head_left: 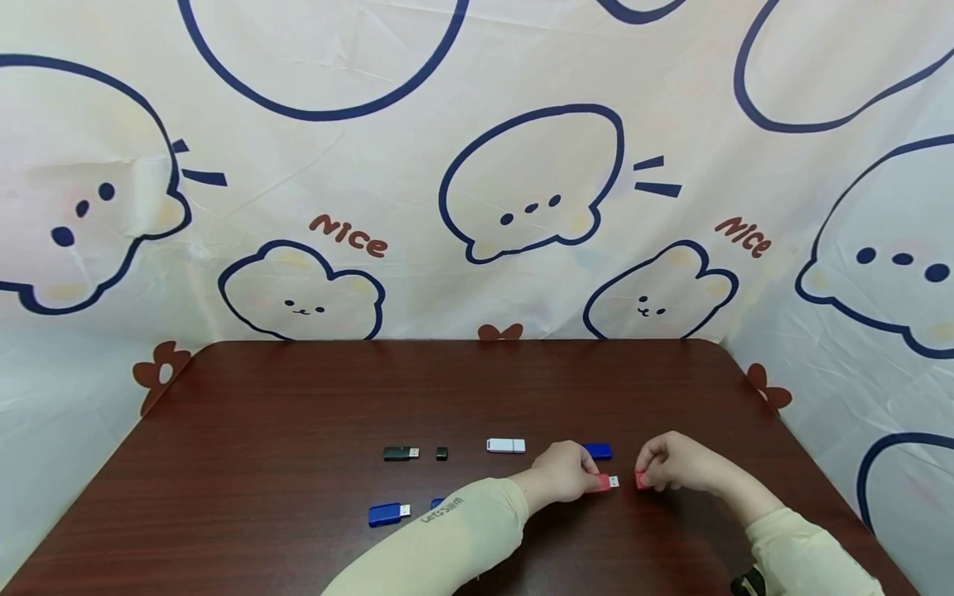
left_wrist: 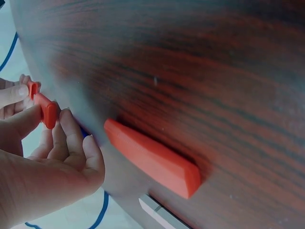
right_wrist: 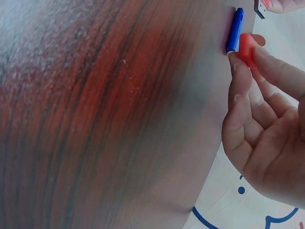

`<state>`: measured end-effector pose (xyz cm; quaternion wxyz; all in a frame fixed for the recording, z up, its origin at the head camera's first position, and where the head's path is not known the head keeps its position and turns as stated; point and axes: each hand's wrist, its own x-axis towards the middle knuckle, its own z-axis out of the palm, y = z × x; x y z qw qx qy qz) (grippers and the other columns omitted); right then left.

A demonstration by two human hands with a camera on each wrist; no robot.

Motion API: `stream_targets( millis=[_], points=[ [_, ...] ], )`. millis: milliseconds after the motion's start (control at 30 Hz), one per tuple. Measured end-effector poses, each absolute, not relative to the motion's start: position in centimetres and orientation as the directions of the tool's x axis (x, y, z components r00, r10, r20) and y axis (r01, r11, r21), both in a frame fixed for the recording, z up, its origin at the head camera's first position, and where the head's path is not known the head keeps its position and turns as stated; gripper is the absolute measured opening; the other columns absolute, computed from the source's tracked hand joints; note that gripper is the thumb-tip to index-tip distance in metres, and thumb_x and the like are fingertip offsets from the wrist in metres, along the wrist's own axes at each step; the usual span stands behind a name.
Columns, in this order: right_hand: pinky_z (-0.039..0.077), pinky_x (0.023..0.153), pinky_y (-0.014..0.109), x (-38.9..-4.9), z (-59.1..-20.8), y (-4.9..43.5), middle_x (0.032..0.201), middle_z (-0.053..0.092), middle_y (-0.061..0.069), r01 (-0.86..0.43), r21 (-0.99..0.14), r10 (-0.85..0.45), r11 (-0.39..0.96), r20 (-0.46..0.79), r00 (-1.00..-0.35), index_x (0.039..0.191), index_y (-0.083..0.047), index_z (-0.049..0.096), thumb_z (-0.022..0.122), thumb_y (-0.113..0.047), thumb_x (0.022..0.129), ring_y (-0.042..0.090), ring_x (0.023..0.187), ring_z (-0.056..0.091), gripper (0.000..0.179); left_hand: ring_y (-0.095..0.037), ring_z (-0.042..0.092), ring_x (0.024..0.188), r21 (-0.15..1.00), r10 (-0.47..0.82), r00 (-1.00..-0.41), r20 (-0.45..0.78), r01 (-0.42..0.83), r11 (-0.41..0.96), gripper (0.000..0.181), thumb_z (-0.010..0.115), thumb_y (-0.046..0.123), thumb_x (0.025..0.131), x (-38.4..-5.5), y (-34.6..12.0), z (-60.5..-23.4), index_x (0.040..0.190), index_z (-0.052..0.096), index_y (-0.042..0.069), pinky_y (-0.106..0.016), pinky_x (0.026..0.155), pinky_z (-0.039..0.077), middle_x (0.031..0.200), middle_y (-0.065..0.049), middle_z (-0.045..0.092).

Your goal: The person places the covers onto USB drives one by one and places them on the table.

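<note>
In the head view my left hand (head_left: pixel 568 472) pinches a red USB stick (head_left: pixel 603 483) whose metal plug is bare and points right. My right hand (head_left: pixel 680 465) pinches a small red cap (head_left: pixel 640 480) a short gap away from that plug. The right wrist view shows the cap (right_wrist: pixel 246 50) between thumb and fingertips. A blue USB stick (head_left: pixel 597 451) lies just behind the left fingers. Another red stick (left_wrist: pixel 152 158) rests on the table in the left wrist view; my left arm hides it in the head view.
Further left on the brown table (head_left: pixel 283 397) are a black USB stick (head_left: pixel 400 454) with its plug bare, a small black cap (head_left: pixel 442 454), a closed white stick (head_left: pixel 506 445), an uncapped blue stick (head_left: pixel 388 514) and a blue piece (head_left: pixel 436 502) partly behind the sleeve.
</note>
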<state>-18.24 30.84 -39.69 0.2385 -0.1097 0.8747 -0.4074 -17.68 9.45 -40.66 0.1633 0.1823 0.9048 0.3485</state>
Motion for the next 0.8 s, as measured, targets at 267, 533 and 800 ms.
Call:
stream_targets(
  millis=[267,533,800],
  points=[
    [0.040,0.050,0.026,-18.32,-39.77,30.82,0.072,0.066,0.008,-0.005,-0.779,-0.408,0.628,-0.323,-0.854,0.084,0.004,0.063,0.065,-0.008,0.081,0.014,0.059,0.051,0.012,-0.005,0.048,0.064,0.688,0.447,-0.881,-0.153,0.230,0.689,0.008,0.070,0.020,0.081,-17.64,9.48,-40.68,0.080,0.071,0.012,-0.019,0.057,0.038,0.073,0.005,0.062],
    [0.043,0.052,0.028,-18.29,-39.66,30.51,0.073,0.066,0.008,-0.014,-0.777,-0.415,0.630,-0.322,-0.851,0.085,0.003,0.063,0.066,-0.010,0.082,0.014,0.061,0.053,0.013,-0.005,0.049,0.064,0.679,0.445,-0.883,-0.151,0.234,0.696,0.009,0.069,0.021,0.082,-17.62,9.56,-40.54,0.079,0.071,0.013,-0.020,0.058,0.038,0.073,0.005,0.063],
    [0.044,0.052,0.029,-18.30,-39.68,30.39,0.072,0.066,0.008,-0.014,-0.776,-0.413,0.631,-0.321,-0.852,0.086,0.003,0.063,0.067,-0.010,0.082,0.015,0.061,0.054,0.014,-0.005,0.049,0.063,0.687,0.443,-0.885,-0.144,0.233,0.688,0.010,0.069,0.021,0.082,-17.51,9.58,-40.58,0.079,0.071,0.012,-0.020,0.057,0.038,0.072,0.004,0.063]
  ],
)
